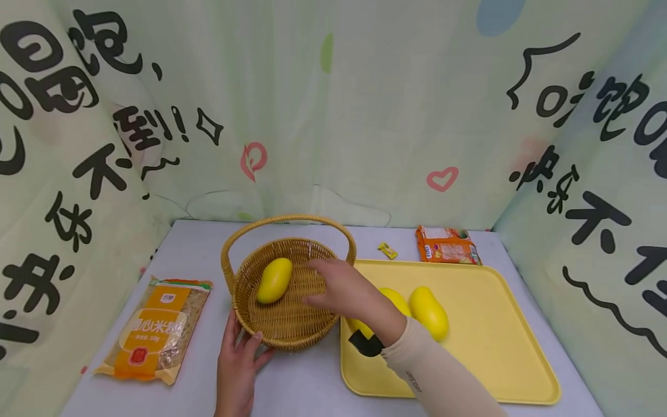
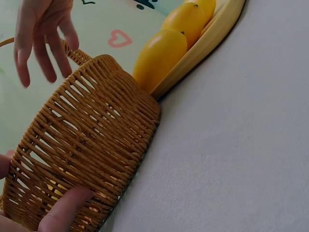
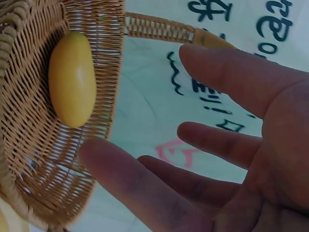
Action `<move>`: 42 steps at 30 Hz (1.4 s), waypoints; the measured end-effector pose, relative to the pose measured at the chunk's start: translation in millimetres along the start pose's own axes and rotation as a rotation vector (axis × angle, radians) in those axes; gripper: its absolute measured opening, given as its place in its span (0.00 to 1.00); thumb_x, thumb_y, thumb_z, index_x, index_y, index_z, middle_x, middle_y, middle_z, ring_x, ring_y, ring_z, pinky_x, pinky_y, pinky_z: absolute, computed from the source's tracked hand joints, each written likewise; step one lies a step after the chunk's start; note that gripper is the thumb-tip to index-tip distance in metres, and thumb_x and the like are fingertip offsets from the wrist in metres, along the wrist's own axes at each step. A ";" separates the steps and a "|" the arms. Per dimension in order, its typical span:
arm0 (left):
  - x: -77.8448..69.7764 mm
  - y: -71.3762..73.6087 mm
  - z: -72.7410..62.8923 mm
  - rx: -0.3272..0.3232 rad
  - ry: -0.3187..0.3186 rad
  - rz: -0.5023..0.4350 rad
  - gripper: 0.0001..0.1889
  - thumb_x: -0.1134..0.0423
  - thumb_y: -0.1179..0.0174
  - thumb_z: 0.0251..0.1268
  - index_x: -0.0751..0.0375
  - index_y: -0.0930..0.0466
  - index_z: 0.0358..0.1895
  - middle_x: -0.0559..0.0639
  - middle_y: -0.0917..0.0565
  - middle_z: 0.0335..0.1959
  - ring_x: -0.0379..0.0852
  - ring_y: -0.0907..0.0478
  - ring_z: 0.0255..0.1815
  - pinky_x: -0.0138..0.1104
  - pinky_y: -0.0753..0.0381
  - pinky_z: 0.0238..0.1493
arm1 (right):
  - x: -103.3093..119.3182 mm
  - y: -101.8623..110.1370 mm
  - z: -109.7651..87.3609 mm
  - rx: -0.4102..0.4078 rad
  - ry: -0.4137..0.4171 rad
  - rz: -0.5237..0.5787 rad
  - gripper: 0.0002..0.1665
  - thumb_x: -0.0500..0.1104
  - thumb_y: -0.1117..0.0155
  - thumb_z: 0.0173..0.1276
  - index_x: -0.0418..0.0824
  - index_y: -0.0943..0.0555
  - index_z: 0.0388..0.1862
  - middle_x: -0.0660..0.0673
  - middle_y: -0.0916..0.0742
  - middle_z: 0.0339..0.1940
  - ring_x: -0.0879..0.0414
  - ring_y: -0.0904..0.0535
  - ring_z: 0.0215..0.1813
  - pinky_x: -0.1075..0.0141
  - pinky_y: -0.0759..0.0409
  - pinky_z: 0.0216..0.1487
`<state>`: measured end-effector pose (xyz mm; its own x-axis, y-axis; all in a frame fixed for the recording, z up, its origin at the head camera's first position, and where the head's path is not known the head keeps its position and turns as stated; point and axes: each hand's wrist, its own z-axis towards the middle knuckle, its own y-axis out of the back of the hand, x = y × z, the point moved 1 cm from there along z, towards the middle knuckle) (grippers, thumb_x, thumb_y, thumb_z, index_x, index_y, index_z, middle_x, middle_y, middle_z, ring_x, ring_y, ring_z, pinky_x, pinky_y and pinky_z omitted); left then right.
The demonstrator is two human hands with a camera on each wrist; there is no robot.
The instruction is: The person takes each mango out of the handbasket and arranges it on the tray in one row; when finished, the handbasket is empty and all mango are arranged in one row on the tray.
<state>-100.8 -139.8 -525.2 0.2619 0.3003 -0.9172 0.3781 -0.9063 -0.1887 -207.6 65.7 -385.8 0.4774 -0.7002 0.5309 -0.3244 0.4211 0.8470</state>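
Observation:
A round wicker basket [image 1: 292, 341] with a tall handle stands mid-table and holds one yellow mango [image 1: 274, 281], also visible in the right wrist view. At its front left side my left hand [image 1: 238, 362] holds the wall, with a fingertip at the rim and the thumb [image 2: 67, 208] against the outside weave. My right hand [image 1: 354, 292] hovers over the basket's right side, fingers spread and nothing in them. In the right wrist view, its fingers [image 3: 130, 179] are apart from the mango. Several more mangoes [image 1: 429, 313] lie on the yellow tray [image 1: 484, 347], partly hidden behind my right forearm.
To the left lies an orange-labelled food packet [image 1: 151, 330]. Behind the tray sit an orange snack packet [image 1: 448, 246] and a small yellow wrapped candy [image 1: 388, 251]. Printed curtains [image 1: 333, 116] enclose the table at the back and sides.

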 end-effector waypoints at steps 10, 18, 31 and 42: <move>0.3 1.6 1.5 0.025 -0.004 -0.031 0.44 0.66 0.51 0.85 0.31 0.67 0.88 0.51 0.62 0.90 0.64 0.40 0.84 0.52 0.14 0.64 | 22.0 -29.5 45.5 0.053 0.034 -0.084 0.37 0.49 0.22 0.67 0.43 0.21 0.73 0.39 0.17 0.69 0.48 0.17 0.64 0.57 0.16 0.65; 0.4 0.2 1.4 0.014 0.009 -0.037 0.45 0.66 0.49 0.84 0.31 0.67 0.88 0.49 0.61 0.90 0.62 0.40 0.84 0.51 0.14 0.64 | 29.5 -55.0 71.6 0.103 -0.036 -0.171 0.40 0.54 0.22 0.67 0.50 0.23 0.76 0.40 0.21 0.71 0.48 0.19 0.62 0.59 0.14 0.57; 2.1 3.2 1.3 0.032 0.000 -0.036 0.45 0.66 0.49 0.83 0.31 0.67 0.88 0.49 0.59 0.90 0.60 0.40 0.84 0.50 0.14 0.63 | 28.1 -78.1 96.5 0.171 -0.067 -0.229 0.42 0.55 0.22 0.67 0.55 0.25 0.78 0.39 0.26 0.77 0.38 0.26 0.74 0.50 0.15 0.62; 1.1 3.3 2.0 0.027 0.015 -0.023 0.45 0.65 0.50 0.84 0.31 0.68 0.88 0.51 0.61 0.90 0.63 0.40 0.84 0.52 0.15 0.64 | 24.0 -84.0 102.6 0.220 -0.083 -0.331 0.38 0.54 0.21 0.66 0.55 0.21 0.75 0.40 0.26 0.74 0.35 0.25 0.70 0.53 0.13 0.52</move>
<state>-101.0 -143.1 -527.5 0.2670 0.3255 -0.9071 0.3599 -0.9068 -0.2194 -252.7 -45.6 -446.9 0.5210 -0.8249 0.2193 -0.3356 0.0383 0.9412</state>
